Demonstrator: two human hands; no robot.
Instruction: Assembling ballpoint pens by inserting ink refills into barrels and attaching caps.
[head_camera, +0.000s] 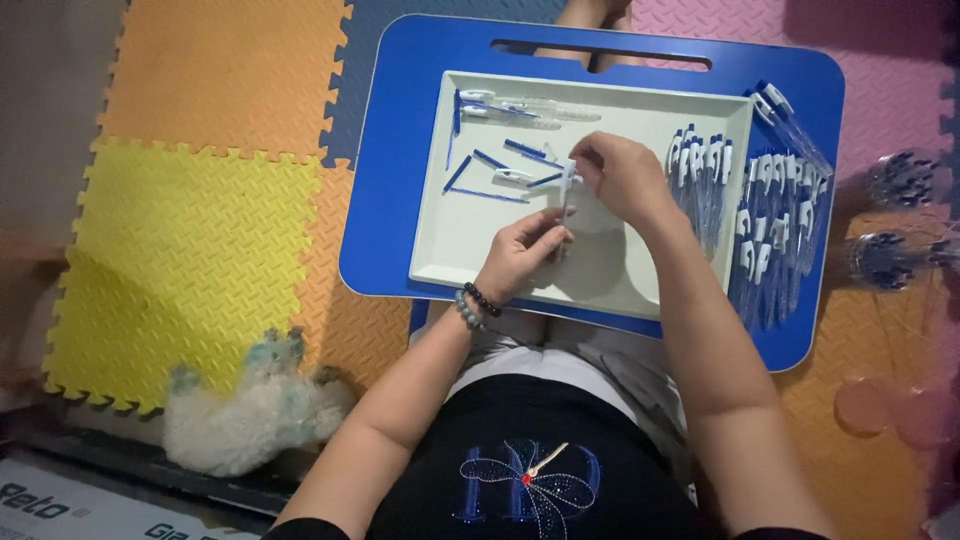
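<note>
My left hand (522, 252) and my right hand (622, 172) hold one clear pen with a white and blue top (566, 196) between them, over the middle of a pale green tray (450, 250). The left hand grips the pen's lower barrel, the right hand pinches its top end. Loose blue pen parts (487, 162) and two whole clear pens (520, 108) lie in the tray's far left part. A row of finished blue and white pens (700, 172) lies along the tray's right side.
The tray rests on a blue lap table (385, 200). More pens (780, 215) are piled on its right edge. Bundles of pen parts (890, 255) lie on the coloured foam floor mats at right. A small white fluffy dog (245, 415) lies at lower left.
</note>
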